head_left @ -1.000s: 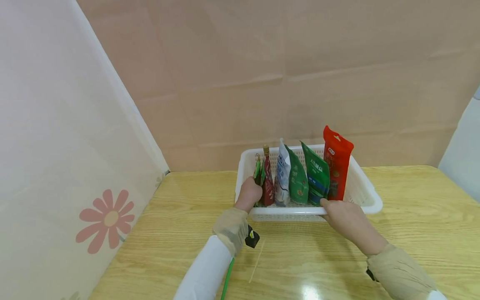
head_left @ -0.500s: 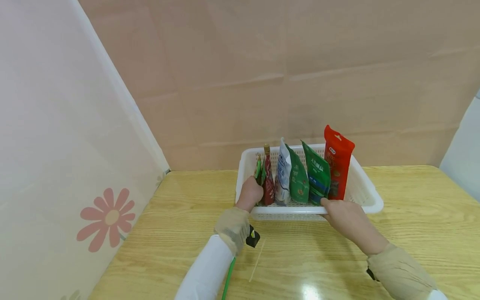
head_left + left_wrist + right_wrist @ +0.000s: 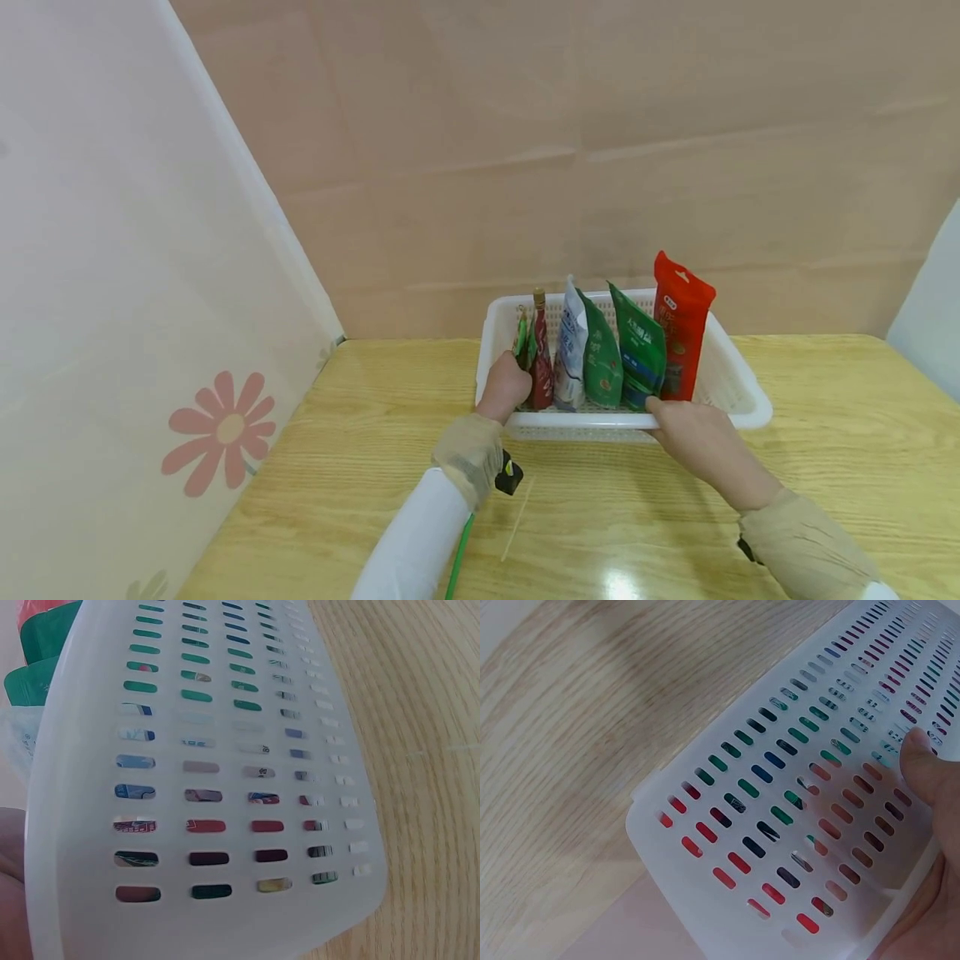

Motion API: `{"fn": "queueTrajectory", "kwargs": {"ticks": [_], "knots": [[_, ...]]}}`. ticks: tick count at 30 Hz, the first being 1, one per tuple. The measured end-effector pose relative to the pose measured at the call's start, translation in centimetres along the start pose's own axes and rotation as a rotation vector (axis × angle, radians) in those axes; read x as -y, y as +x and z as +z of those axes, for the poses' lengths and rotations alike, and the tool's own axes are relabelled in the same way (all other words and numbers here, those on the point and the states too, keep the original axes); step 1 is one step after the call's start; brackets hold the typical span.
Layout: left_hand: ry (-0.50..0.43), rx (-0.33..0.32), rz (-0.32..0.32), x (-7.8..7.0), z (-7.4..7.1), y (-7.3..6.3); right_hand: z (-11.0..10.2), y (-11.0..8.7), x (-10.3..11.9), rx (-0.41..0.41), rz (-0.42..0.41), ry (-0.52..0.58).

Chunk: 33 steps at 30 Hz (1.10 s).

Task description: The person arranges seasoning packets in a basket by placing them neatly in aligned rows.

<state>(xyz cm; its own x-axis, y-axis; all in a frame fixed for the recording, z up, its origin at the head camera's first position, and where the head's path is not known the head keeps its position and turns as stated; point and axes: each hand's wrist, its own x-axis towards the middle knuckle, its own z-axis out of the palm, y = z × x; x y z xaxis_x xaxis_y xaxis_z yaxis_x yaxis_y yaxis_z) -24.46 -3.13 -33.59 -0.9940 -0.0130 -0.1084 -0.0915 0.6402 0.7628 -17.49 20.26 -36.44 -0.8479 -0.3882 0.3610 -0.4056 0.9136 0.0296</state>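
Observation:
A white plastic basket [image 3: 735, 417] with slotted walls stands on the table. Inside, upright from left to right, are slim green packets [image 3: 522, 333], a dark red bottle [image 3: 542, 358] with a gold cap, a white-and-blue bag [image 3: 572, 350], two green bags [image 3: 602, 358] [image 3: 641, 346] and a tall red bag [image 3: 682, 333]. My left hand [image 3: 504, 386] reaches over the front rim at the left end, its fingers curled at the leftmost green packet; the fingertips are hidden. My right hand [image 3: 693, 429] grips the front rim, thumb [image 3: 919, 765] outside and fingers inside the wall.
The wooden table [image 3: 360, 442] extends around the basket. A brown cloth backdrop [image 3: 450, 208] hangs behind, and a white panel with a flower print [image 3: 228, 429] rises at the left. A green cord [image 3: 460, 558] runs beside the left forearm.
The view shifts slightly, so everything sits a little farther right in the picture. Both hands keep their places at the basket, and the bags inside stand as before.

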Motion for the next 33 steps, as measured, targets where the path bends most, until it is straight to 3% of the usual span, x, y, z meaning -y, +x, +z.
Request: {"fn": "queueTrajectory", "kwargs": {"ticks": [8,13,18,20,22,27,33], "knots": [[-0.03,-0.011,0.006,0.3,-0.1,0.0,0.1,0.0,0.2,-0.013,-0.003,-0.014],[-0.027,-0.059,0.027,0.3,-0.2,-0.2,0.0,-0.1,0.3,-0.009,-0.006,-0.018],[0.21,-0.261,0.199,0.7,-0.4,-0.7,-0.1,-0.3,0.2,-0.004,0.003,-0.006],[0.308,-0.341,0.242,1.0,-0.5,-0.7,0.0,-0.4,0.2,0.007,0.01,0.001],[0.34,-0.37,0.249,1.6,-0.6,-0.6,0.1,-0.5,0.1,0.011,0.012,-0.001],[0.265,-0.391,0.204,3.2,-1.2,-0.2,0.3,-0.6,0.0,0.005,0.006,-0.008],[0.208,-0.427,0.211,4.3,-2.2,0.4,0.2,-0.1,0.0,-0.019,-0.007,-0.018]]}}
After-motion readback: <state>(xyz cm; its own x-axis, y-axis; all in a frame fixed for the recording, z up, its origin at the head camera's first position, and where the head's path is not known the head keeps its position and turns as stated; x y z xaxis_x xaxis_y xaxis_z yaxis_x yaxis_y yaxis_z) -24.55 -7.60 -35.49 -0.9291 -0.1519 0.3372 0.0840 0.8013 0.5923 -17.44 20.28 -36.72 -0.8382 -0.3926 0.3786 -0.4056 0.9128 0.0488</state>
